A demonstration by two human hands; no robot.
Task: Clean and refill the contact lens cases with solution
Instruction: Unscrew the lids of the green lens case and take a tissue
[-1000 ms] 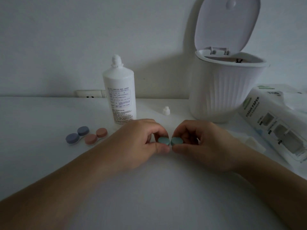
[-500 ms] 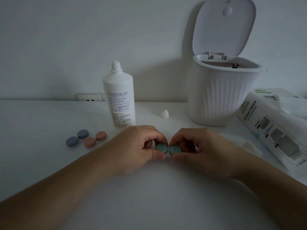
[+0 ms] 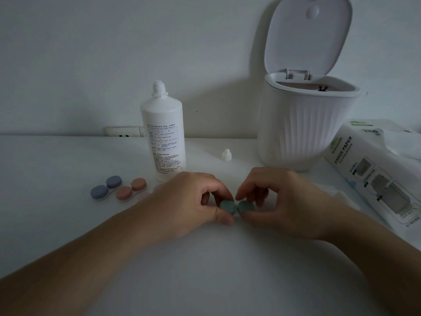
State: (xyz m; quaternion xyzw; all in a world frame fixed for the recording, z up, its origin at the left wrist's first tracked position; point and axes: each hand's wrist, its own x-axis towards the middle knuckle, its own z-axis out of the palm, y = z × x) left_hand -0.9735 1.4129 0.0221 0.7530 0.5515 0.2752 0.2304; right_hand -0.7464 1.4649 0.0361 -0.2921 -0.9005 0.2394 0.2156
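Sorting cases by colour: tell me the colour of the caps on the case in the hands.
Teal green caps, clearest in the head view.

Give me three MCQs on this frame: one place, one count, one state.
1. The small white bottle cap lies:
A. between solution bottle and bin
B. inside the bin
C. on the tissue pack

2. Lens cases in view:
A. one
B. three
C. five

3. The ribbed white plastic bin's lid is:
A. shut
B. missing
C. up

A: it sits on the table between the white solution bottle and bin.
B: blue-purple, pink, and teal in both hands.
C: it stands raised.
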